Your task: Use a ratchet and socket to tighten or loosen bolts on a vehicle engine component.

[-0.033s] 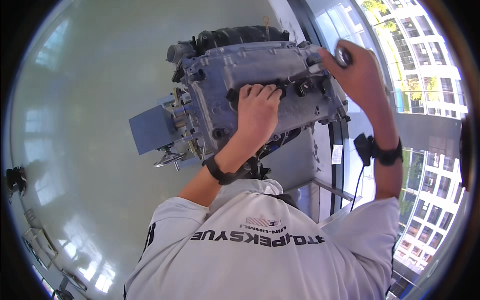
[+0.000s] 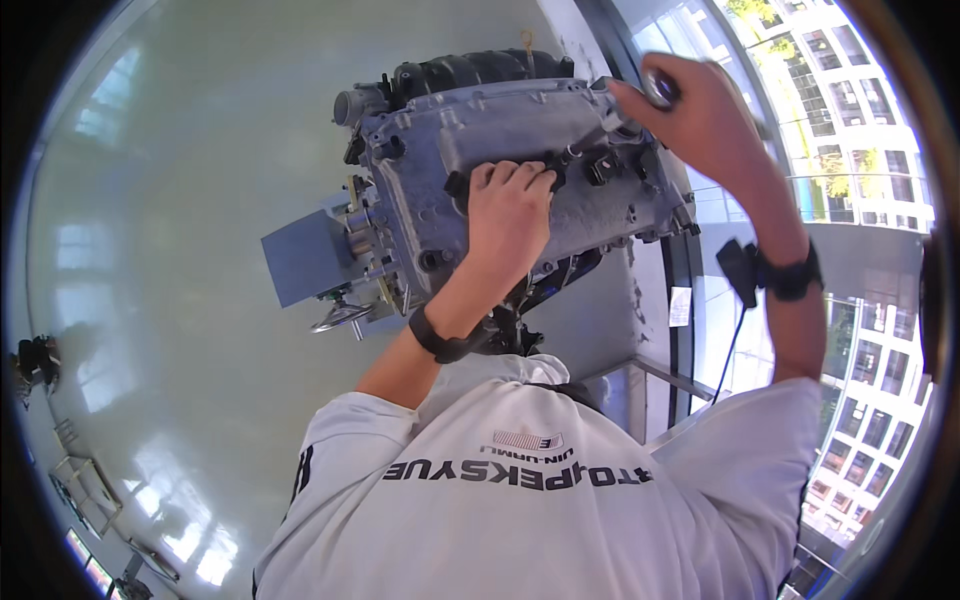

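Note:
The grey valve cover (image 2: 425, 150) of a car engine lies below both hands. My left hand (image 2: 508, 215) rests on its middle, fingers curled over a black ignition coil (image 2: 458, 188) that pokes out on both sides of them. My right hand (image 2: 705, 118) is raised over the cover's right end, closed round a socket wrench (image 2: 661, 88) with a shiny rounded metal end. The tool's thin shaft slants down left toward the left fingertips; its tip against the coil is hard to make out. Another black coil (image 2: 602, 168) sits right of the left hand.
A black intake manifold (image 2: 470, 72) runs along the engine's far side, with a yellow dipstick loop (image 2: 528, 40). Left of the engine are a grey box (image 2: 308, 257) and a handwheel (image 2: 340, 317). Windows (image 2: 870, 120) stand to the right, and a metal rail (image 2: 675, 378) lies near right.
My right hand has moved up and a little left with the socket wrench, tilting the shaft. My left hand has barely shifted and stays on the ignition coil.

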The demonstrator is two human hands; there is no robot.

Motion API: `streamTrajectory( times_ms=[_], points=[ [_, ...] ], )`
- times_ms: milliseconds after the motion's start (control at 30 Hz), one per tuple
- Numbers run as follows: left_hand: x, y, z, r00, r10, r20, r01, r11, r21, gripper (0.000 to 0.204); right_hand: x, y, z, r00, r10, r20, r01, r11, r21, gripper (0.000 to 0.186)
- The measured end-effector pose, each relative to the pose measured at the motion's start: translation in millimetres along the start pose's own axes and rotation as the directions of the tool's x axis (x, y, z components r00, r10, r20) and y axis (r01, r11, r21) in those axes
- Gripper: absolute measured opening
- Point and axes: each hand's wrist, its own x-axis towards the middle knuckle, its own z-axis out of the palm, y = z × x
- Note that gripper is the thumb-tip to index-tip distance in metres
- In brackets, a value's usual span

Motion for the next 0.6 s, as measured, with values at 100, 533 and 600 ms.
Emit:
streamTrajectory(
  times_ms=[100,533,600],
  points=[
    [5.0,5.6,-1.1,1.0,0.008,0.024,-0.008,1.0,-0.003,0.024,12.5,0.3,-10.2,0.977,-0.17,0.132,0.182,0.98,-0.081,0.04],
    [99.9,83.0,38.7,0.901,-0.325,-0.288,0.089,0.787,-0.61,0.019,17.0,46.9,-50.5,0.696,-0.528,0.487,0.512,0.84,0.179,0.034],
    [99.3,74.8,37.1,0.926,-0.311,-0.214,0.115,0.773,-0.624,0.019,12.8,62.3,-74.4,0.625,-0.692,0.361,0.628,0.721,0.292,0.03]
  ],
)
